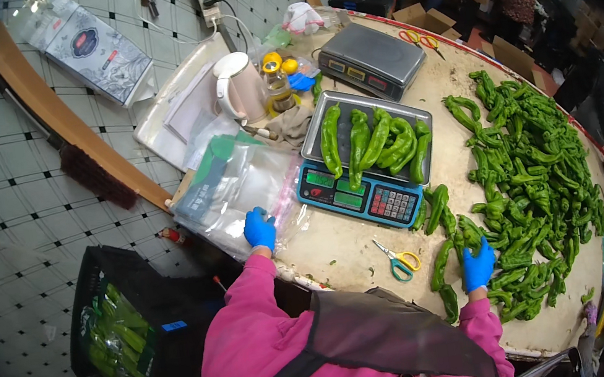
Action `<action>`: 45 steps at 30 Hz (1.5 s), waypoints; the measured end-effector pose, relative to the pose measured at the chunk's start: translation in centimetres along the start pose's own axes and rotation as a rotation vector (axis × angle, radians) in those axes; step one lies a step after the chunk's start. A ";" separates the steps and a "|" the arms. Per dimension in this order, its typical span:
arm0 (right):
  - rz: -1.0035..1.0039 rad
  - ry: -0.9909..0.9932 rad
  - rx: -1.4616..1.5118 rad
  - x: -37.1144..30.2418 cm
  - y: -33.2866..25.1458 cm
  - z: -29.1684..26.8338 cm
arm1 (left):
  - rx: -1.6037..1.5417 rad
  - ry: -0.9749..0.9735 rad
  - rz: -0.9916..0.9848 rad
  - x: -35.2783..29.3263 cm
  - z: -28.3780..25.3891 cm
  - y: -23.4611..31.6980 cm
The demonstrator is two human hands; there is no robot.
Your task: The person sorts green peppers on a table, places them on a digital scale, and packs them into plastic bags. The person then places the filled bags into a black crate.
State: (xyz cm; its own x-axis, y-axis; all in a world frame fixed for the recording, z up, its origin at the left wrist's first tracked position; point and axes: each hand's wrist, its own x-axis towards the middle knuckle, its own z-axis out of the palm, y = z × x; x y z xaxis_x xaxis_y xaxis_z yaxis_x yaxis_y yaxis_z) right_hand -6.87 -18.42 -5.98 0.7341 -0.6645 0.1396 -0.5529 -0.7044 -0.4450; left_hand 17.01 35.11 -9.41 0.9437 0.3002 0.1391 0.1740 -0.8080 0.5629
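"Crate first, far left?"

"Black crate (175, 357), yes, with bagged green produce (118, 334) in it. Next I see the left hand (260, 229), blue-gloved, on the clear plastic bags (240, 185). I can't tell whether its fingers pinch the plastic."

"How would those handle?"

"Light, limp and slippery, I'd judge — best taken by one edge, between thumb and finger."

"And the middle?"

"Five or so green peppers (359, 142) lie on the blue scale (356, 200); scissors (399, 261) lie below it on the table (341, 272)."

"Then the right hand?"

"The right hand (479, 265), also gloved, is at the left edge of the pepper heap (532, 179). Its back hides the grip from me, so I can't say whether it pinches a pepper."

"Would they bruise?"

"I expect them light, firm yet brittle, smooth-skinned — I'd hold one gently round its thick middle."
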 end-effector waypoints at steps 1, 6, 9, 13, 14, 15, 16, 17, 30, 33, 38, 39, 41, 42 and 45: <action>0.001 -0.008 0.029 -0.1 -0.2 0.0 | -0.024 -0.003 -0.003 0.3 0.5 -0.8; 0.092 -0.052 -0.029 -0.3 -2.3 -0.5 | -0.121 -0.099 -0.064 2.0 1.4 -3.5; 0.086 -0.024 -0.027 -0.8 -2.4 -1.2 | -0.113 -0.024 0.093 1.7 -0.3 1.7; 0.024 0.047 -0.079 -0.6 -2.4 -0.9 | -0.719 -0.042 0.360 0.5 -0.9 13.9; 0.037 0.039 -0.080 -0.4 -2.6 -0.9 | -0.563 -0.042 0.544 -0.2 -1.9 17.4; 0.059 0.037 -0.078 -0.4 -2.9 -0.9 | -0.404 -0.045 0.736 -0.5 -2.8 20.7; 0.086 -0.014 -0.079 -0.3 -3.2 -1.2 | -0.291 -0.078 0.784 -0.7 -2.4 22.8; 0.082 -0.004 -0.128 -0.3 -2.7 -0.9 | -0.182 -0.120 0.837 -1.0 -1.5 24.8; 0.489 -0.457 1.359 0.2 0.1 -3.4 | -0.749 -0.274 0.281 -1.0 2.5 26.1; 0.377 -0.543 1.639 0.8 -1.2 -4.1 | -0.946 -0.305 0.297 -4.1 1.4 24.4; 0.373 -0.718 1.807 3.2 -5.0 -5.9 | -1.001 -0.526 0.221 -12.0 -2.0 22.7; 0.396 -0.737 1.830 3.6 -5.9 -6.3 | -0.984 -0.542 0.193 -13.3 -2.2 22.0; 0.324 -0.758 1.759 4.2 -6.7 -5.8 | -0.960 -0.559 0.135 -16.0 -2.7 21.1; 0.294 -0.774 1.722 4.7 -7.4 -5.8 | -0.943 -0.579 0.104 -17.1 -2.0 19.1; 0.190 -0.887 1.623 7.2 -10.5 -5.1 | -0.707 -0.516 0.165 -20.3 -0.4 15.6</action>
State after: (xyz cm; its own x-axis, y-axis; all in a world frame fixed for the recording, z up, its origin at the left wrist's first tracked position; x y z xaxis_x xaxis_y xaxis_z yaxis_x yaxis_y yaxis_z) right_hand 2.26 -17.05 4.19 0.9767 -0.0107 -0.2143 -0.1638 0.6080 -0.7768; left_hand 0.44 16.63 -3.10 0.9804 -0.1956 -0.0253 -0.0285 -0.2673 0.9632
